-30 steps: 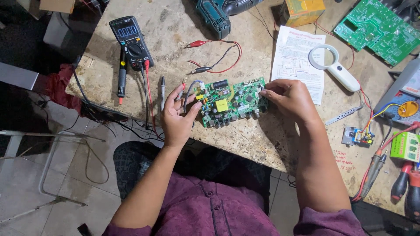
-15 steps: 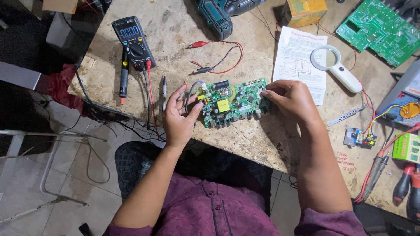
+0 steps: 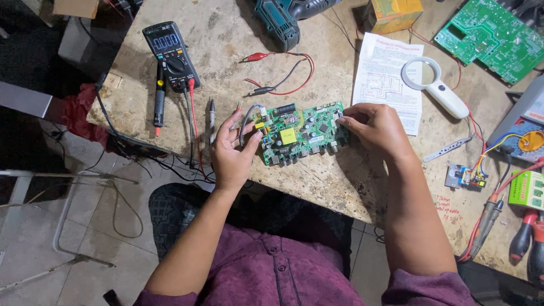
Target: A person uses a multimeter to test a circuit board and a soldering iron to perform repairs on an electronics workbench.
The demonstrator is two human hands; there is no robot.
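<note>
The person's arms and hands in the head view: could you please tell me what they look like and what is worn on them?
Both the left hand and the right hand are bare, with no gloves, and no rings or watch that I can make out. The forearms are uncovered too. Short sleeves of a dark purple, buttoned shirt show at the upper arms near the bottom of the picture.

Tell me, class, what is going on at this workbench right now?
A person in a purple shirt holds a small green circuit board with a yellow part flat on a worn, stained bench top. The left hand grips its left end by the grey wires, and the right hand pinches its right edge. A black digital multimeter with red and black probes lies beyond the left hand. A white magnifying glass rests on a printed paper sheet beyond the right hand.
</note>
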